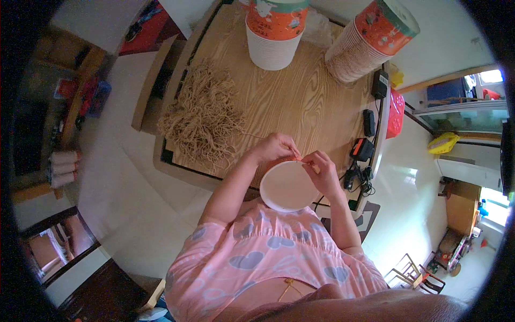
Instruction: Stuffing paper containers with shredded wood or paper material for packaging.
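A white paper bucket [288,185] rests against my lap at the table's near edge, its open mouth towards me and a strip of orange showing at its far side. My left hand [278,147] is closed in a pinch at the far rim; what lies between its fingertips is too small to make out. Close beside it, my right hand [322,169] pinches the bucket's rim with thumb and fingers. To the left lies a loose heap of tan twine cords [206,115]. One thin strand reaches from the heap towards my left hand.
Two nested stacks of orange-and-white paper buckets, one upright [273,45] and one tilted [365,45], stand at the table's far side. Black adapters [362,149] and tangled cables [366,182] lie along the right edge. A red plastic container [395,112] sits just beyond that edge.
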Tool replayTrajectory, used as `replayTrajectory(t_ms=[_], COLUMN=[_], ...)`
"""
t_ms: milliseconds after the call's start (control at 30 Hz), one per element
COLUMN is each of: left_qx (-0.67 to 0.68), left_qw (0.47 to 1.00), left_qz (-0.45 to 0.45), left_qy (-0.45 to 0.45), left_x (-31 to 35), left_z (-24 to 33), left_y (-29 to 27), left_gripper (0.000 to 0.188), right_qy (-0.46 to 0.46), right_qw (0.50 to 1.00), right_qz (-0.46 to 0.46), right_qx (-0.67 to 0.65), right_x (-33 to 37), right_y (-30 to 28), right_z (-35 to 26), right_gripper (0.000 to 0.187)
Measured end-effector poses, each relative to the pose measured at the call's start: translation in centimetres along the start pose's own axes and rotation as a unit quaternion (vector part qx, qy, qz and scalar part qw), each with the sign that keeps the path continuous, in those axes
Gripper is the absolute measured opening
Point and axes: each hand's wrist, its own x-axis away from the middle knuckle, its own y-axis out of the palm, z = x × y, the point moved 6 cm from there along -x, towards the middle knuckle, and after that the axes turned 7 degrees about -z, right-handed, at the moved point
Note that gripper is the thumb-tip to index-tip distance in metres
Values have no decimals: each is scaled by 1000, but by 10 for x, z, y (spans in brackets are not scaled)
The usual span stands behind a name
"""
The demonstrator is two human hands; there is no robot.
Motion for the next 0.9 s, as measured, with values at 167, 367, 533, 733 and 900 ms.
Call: replayTrajectory(t_ms=[167,367,533,733,900], left_qx=[-57,26,-6,0,-45], left_qw=[997,994,994,992,990], left_qz=[55,90,85,113,128], left_qy=[9,-59,-71,-51,-41], left_x=[5,11,8,11,11], left_z=[2,-10,-4,-11,2], left_y=[10,11,11,8,6], left_gripper=[10,8,7,5,6], right_qy=[-65,-38,-36,-32,-17], right_qw=[998,999,996,996,998], right_qz=[-7,-16,8,11,3], right_qx=[23,31,81,81,53], right_x=[2,1,-2,-4,-7], right_y=[1,8,11,11,10], right_z=[-2,-11,-4,-5,-2], right_gripper=[11,17,16,14,12])
